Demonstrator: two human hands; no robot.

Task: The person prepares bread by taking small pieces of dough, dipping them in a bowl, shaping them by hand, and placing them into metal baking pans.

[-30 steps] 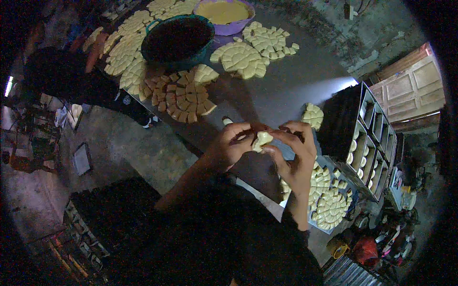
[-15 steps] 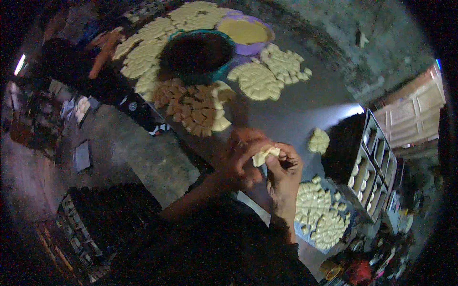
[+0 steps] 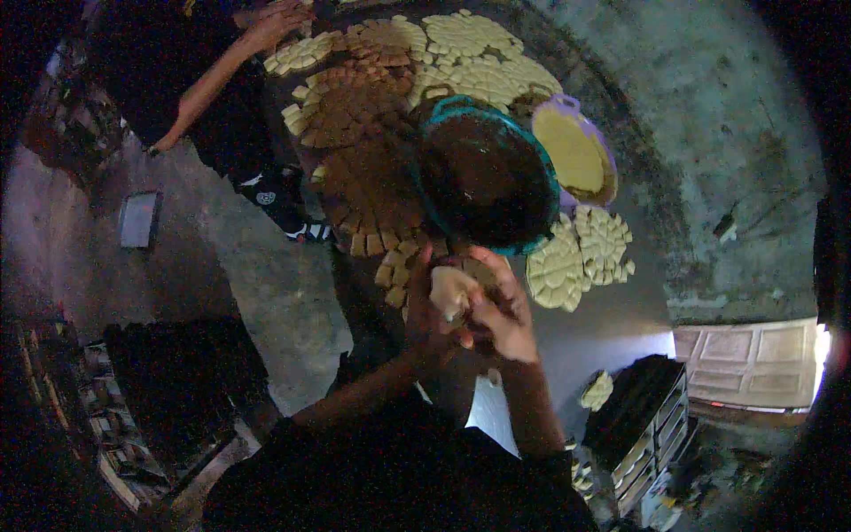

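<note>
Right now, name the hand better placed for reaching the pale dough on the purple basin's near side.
Probably your right hand: it's closer to that pale dough; your left hand is farther left, nearer the brown pieces.

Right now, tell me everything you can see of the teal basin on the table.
The teal basin is wide, round and plastic-looking, its left edge hard to make out. It rests open side up on the table, holding a dark brown mass. A purple basin stands at its right, pale scored dough at its near right. Whether the right hand touches it is unclear.
</note>
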